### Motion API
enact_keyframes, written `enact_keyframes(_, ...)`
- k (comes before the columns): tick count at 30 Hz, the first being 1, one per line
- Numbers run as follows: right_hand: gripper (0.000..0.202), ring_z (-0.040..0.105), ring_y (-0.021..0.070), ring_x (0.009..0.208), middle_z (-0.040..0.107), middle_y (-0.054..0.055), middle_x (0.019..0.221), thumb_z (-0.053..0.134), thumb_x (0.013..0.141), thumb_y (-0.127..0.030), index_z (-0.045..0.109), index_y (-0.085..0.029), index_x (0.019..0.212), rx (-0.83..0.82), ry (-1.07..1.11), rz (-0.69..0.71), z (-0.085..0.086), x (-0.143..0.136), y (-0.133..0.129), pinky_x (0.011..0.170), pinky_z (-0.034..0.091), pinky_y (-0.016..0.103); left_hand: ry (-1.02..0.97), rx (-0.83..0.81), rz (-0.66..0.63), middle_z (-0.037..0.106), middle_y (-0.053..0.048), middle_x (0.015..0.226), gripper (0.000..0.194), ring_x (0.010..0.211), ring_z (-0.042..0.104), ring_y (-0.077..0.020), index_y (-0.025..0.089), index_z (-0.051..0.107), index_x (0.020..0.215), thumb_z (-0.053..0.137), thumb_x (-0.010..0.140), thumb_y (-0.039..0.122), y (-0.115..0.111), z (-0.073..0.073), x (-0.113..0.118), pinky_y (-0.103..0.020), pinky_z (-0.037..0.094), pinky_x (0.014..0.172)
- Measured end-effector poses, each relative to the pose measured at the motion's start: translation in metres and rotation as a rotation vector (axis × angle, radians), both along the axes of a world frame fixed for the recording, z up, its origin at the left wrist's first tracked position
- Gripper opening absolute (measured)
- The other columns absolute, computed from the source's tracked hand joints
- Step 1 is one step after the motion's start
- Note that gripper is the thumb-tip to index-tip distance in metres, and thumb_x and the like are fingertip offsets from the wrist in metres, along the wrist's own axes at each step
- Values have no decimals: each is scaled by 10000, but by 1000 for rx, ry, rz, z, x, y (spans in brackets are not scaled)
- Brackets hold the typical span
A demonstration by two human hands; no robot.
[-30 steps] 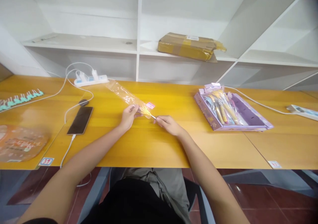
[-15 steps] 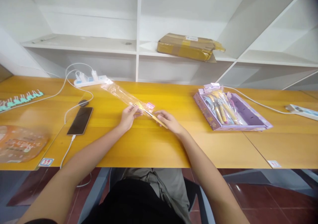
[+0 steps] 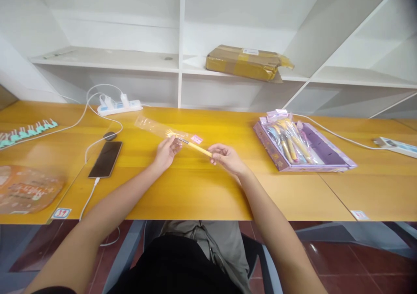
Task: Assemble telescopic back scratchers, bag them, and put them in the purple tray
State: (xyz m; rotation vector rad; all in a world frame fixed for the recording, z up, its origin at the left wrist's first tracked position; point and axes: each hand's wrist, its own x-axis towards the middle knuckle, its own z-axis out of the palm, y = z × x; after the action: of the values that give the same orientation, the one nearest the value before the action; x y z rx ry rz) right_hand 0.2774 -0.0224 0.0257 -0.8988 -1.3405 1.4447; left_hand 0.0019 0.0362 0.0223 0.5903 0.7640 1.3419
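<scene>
A back scratcher (image 3: 198, 148) with a yellow handle, a short metal shaft and a yellow claw-like head slants above the table between my hands. My left hand (image 3: 167, 154) pinches it near the head, fingers closed around the shaft. At the other end, the thumb and fingers of my right hand (image 3: 226, 157) grip the tip of the handle. Just behind it, a long clear plastic sleeve (image 3: 150, 124) with a pink label (image 3: 196, 139) stretches away to the upper left. Whether my left fingers also touch the sleeve is hard to make out.
On the right stands a purple box (image 3: 329, 148) holding several wrapped items with yellow handles. To the left are a phone (image 3: 105, 159), a power strip (image 3: 120, 107) with white cables, and an orange package (image 3: 29, 189). A taped carton (image 3: 243, 61) sits on the shelf.
The back scratcher's head has moved left and its handle end slightly up. My right hand has shifted to the handle's tip. The sleeve now lies lower, off the power strip.
</scene>
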Motion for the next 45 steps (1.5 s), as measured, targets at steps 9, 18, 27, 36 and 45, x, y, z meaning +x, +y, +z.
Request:
enact_keyframes(9,450,567,94,534,725,-17,779,931,713,-492,688,-205,960,-14,-98,-73,-14,-19,11,540,488,248,111,47,-180,771,-31,793,414,699,758,-133,138,703,857,1007,758,400,-18,-5,12,-251,645,686)
enact_keyframes(18,502,562,122,609,662,-29,792,892,757,-596,656,-224,997,56,-211,-119,-27,-36,9,592,483,273,284,167,-379,805,-88,865,484,704,757,-176,118,774,948,997,745,496,-37,-14,21,-315,651,686)
enact_keyframes(27,582,553,133,581,633,-19,796,548,1001,-782,625,-234,1179,156,-231,-201,-15,-27,5,610,497,300,227,132,-301,815,-95,925,479,736,760,-166,134,711,960,978,786,492,-34,-17,21,-312,648,701)
enact_keyframes(36,583,535,130,708,686,30,1122,808,914,-469,598,-299,1430,258,-257,-132,-11,-13,4,689,518,292,213,120,-275,815,-94,913,458,746,769,-164,134,692,955,968,810,468,-28,-14,17,-308,653,712)
enact_keyframes(45,282,614,257,1081,590,93,1179,874,900,-548,868,-270,856,574,-411,-151,-4,-15,3,1061,530,491,397,193,-442,816,-122,841,495,712,786,-207,123,747,947,964,786,537,-29,-23,19,-331,660,693)
